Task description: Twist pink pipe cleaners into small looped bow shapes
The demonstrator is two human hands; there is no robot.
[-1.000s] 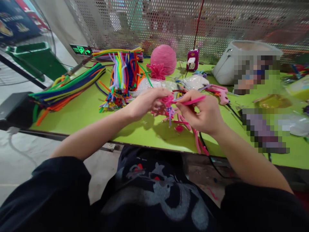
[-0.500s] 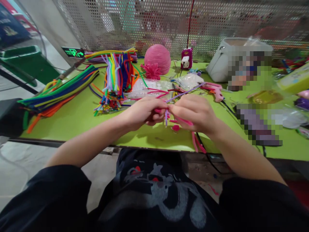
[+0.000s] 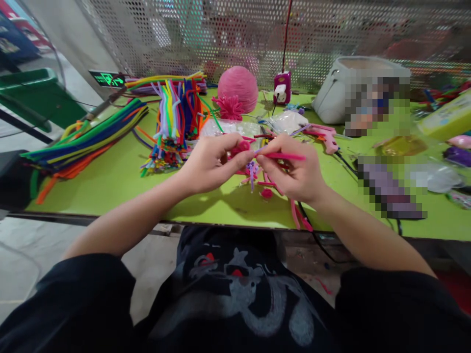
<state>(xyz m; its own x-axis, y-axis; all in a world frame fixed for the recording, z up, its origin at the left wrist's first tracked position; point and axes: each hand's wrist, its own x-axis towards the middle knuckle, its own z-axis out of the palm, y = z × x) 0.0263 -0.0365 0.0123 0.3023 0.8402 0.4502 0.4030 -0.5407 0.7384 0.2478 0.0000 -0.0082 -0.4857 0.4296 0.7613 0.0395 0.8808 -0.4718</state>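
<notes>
- Pink stem (image 3: 287,156), straight and fuzzy, is pinched in the fingers of the right hand (image 3: 303,176), above the near part of the table (image 3: 209,211).
- Left hand (image 3: 204,164) has its fingers closed on a curled pink piece (image 3: 242,147); they cover the spot where it might meet the stem, so I cannot tell whether the two are joined.
- Below the hands I see a small purple piece (image 3: 251,171) and a pink scrap (image 3: 267,193).
- Past the left hand, a standing bundle of coloured stems (image 3: 171,113); beside it a clear bag (image 3: 213,127), partly behind that hand, its contents too indistinct for me to read.
- Whitish bucket (image 3: 329,98) at the right, farther back: coarse squares mask its front, and I cannot make out what it holds.
- Pink ball (image 3: 237,88) near the perforated screen (image 3: 165,34).
- Green bin (image 3: 59,98) beyond the table's left end, cut off by my view, its inside unclear.
</notes>
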